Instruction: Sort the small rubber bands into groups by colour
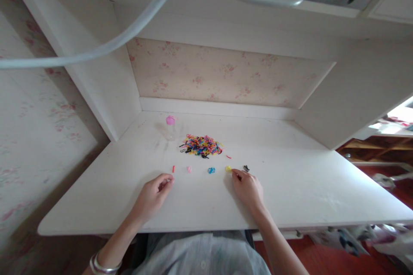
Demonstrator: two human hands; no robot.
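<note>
Head view: yellow bands just left of fingers on the right hand

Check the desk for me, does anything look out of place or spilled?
One stray reddish band lies alone just right of the mixed pile. It looks odd because it sits outside both the pile and the color-sorted row in front.

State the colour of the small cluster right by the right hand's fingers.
The small cluster is yellow, seen in the head view, the only one.
</note>
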